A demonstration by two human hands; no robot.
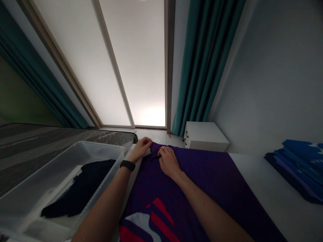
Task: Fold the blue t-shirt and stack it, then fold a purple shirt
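Observation:
A purple T-shirt (202,181) with a red and white print lies spread on a white surface (254,174) in front of me. My left hand (141,148), with a dark band at the wrist, pinches the shirt's far left corner. Close by on the right, my right hand (168,160) rests on the same far edge with its fingers curled into the cloth. The fabric is bunched between the two hands. My right fingertips are partly hidden, but they appear to grip the cloth.
A translucent plastic bin (83,144) with dark folded cloth (85,188) stands at the left beside a grey mattress (63,134). Folded blue and purple garments (300,168) are stacked at the right. Behind are a white cabinet (204,134), teal curtains (199,74) and frosted sliding doors (141,67).

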